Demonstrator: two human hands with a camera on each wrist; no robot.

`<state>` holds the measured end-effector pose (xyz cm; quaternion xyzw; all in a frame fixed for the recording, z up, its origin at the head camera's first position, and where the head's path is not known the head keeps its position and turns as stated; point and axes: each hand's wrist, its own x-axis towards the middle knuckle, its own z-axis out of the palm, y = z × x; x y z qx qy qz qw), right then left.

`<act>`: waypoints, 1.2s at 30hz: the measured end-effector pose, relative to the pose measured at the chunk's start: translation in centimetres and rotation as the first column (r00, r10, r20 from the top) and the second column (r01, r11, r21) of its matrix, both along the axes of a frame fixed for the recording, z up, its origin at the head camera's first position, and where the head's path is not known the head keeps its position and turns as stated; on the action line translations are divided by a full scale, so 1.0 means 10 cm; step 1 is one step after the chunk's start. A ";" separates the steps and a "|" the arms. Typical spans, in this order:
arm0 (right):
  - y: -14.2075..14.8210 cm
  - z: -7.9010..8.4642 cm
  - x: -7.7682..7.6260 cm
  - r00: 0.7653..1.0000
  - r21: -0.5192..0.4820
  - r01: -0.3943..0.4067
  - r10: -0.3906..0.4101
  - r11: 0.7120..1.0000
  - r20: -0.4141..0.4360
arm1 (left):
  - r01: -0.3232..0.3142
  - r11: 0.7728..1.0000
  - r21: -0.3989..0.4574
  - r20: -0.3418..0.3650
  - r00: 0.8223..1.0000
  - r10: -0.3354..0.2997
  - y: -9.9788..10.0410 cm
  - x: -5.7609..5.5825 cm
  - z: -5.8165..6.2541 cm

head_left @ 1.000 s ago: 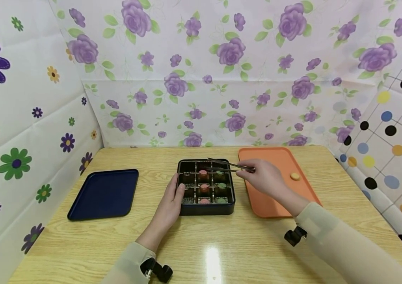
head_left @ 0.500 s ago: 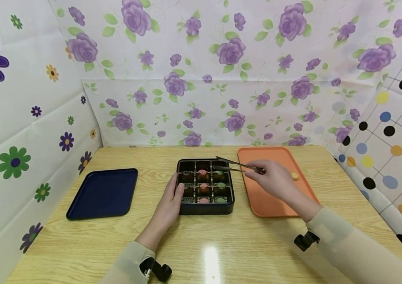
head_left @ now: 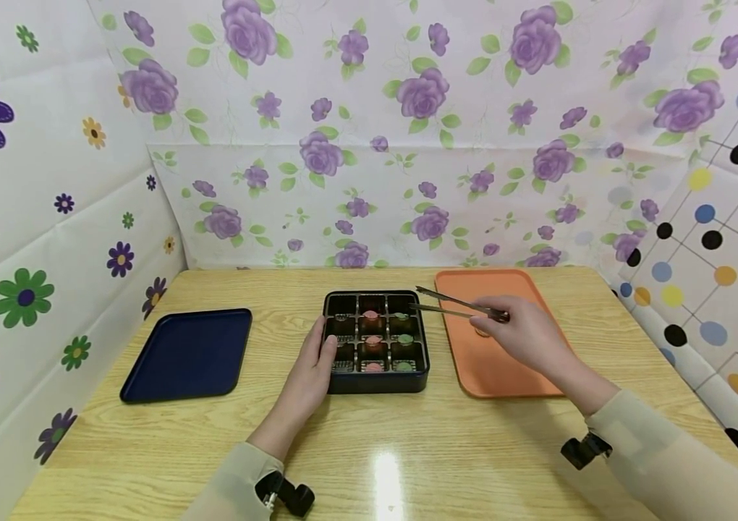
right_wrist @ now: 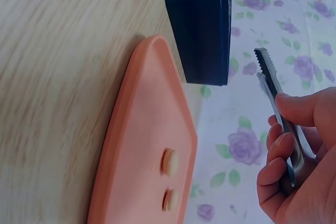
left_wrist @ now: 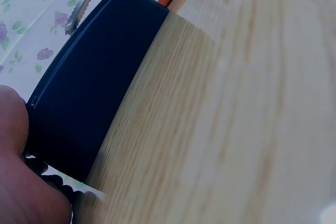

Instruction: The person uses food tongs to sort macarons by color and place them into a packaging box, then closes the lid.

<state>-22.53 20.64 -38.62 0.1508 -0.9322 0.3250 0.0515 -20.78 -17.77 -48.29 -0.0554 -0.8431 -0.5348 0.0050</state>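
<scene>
The left hand rests against the side of a black box with pink pieces in its middle column and green pieces in the right. The right hand holds spread tongs above an orange tray, partly hiding a round piece. A blue tray lies well left.

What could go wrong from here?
The beige pieces on the orange tray look small and round, so one might slip from the empty tongs. Their tips appear near the dark box and could snag its rim. The left hand steadies only the box's left side, so a knock might turn it.
</scene>
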 end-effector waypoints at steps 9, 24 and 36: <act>0.18 0.01 0.06 0.999 0.035 0.036 -0.036 0.999 -0.022 | -0.012 1.000 -0.006 -0.018 1.000 0.011 0.03 0.04 0.05; 0.49 -0.06 0.14 0.996 0.049 0.086 -0.086 0.995 -0.006 | -0.013 1.000 -0.014 -0.022 1.000 0.013 0.05 0.08 0.10; 0.68 -0.16 0.19 0.993 0.095 0.121 -0.121 0.988 -0.006 | -0.005 1.000 -0.012 -0.009 1.000 0.005 0.03 0.05 0.07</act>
